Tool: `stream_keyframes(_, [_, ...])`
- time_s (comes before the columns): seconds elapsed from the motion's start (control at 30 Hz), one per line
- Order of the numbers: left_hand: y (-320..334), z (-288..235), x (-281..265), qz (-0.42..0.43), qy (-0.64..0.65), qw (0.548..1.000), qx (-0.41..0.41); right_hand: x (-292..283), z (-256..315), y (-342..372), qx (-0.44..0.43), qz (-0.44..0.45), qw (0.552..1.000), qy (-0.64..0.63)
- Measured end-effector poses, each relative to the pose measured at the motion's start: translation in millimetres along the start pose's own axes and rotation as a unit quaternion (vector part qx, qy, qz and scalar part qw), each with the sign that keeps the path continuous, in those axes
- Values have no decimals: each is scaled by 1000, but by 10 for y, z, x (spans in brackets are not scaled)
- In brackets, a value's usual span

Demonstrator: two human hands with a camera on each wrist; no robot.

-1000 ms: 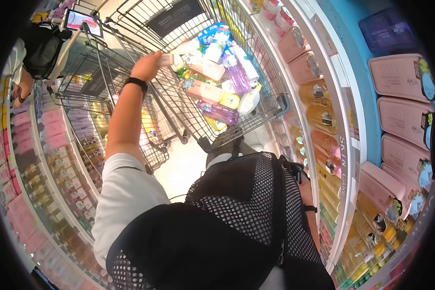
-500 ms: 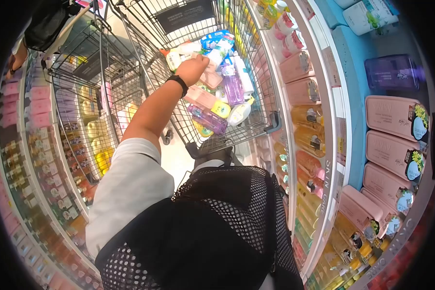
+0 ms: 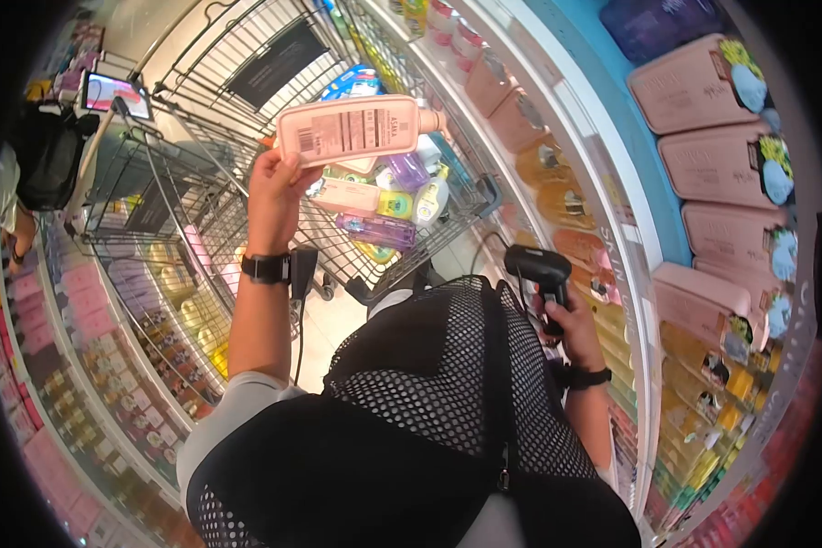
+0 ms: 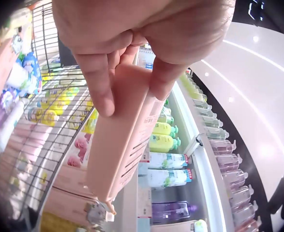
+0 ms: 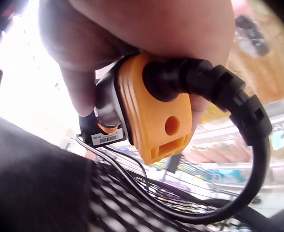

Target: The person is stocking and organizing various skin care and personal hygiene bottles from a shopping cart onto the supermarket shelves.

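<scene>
In the head view, my left hand [image 3: 274, 205] grips the bottom end of a flat pink bottle [image 3: 352, 131] over the shopping cart [image 3: 490, 194]. Its barcode label faces up and its neck points right. Fingers and thumb pinch opposite sides of the bottle's base in the left wrist view. My right hand [image 3: 577, 331] is wrapped round the handle of a black barcode scanner [image 3: 537, 265], its head pointing left toward the cart. The right wrist view shows the scanner's orange handle end [image 5: 156, 121] with a thick black cable [image 5: 260, 164] looping out.
Inside the cart lie a purple bottle [image 3: 374, 232], another pink bottle [image 3: 345, 195] and a white bottle [image 3: 427, 206]. Shelves of pink bottles [image 3: 712, 169] line the right. A second wire cart [image 3: 155, 219] stands left, near a person with a black bag [image 3: 50, 160].
My left hand reached into the cart among the bottles, then came up holding the pink bottle. My right hand, low at my side earlier, is now raised with the scanner.
</scene>
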State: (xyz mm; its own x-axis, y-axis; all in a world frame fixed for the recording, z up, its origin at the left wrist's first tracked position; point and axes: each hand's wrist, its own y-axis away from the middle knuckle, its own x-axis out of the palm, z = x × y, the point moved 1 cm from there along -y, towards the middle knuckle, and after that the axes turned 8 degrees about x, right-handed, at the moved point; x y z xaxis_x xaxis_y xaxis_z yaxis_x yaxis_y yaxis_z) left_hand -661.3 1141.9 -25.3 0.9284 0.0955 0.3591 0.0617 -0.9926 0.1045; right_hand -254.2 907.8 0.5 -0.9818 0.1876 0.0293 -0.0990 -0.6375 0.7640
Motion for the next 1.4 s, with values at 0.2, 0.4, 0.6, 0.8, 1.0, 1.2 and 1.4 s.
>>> stream_keyframes(0.2, [542,-18,447,111,166,976,-85,72,614,333,-102,154,982,-36])
stream_keyframes(0.4, [987,152,927,172,293,924,-173,-103,710,626,-303,182,934,-47])
stream_keyframes(0.6, [1389,287,1391,199,316,882,-287,-173,595,897,-447,177,877,-7])
stream_keyframes(0.8, [1702,249,1834,333,285,817,-376,-248,598,1220,-462,162,869,71])
stream_keyframes(1.0, [1999,74,2235,478,75,797,-362,-427,509,1405,-512,135,842,103])
stream_keyframes(1.2, [2144,-177,2679,735,-213,633,115,-499,455,1591,-521,86,844,93])
stream_keyframes(1.4, [2238,-36,2847,541,133,775,-297,-650,291,1598,-465,-30,879,102])
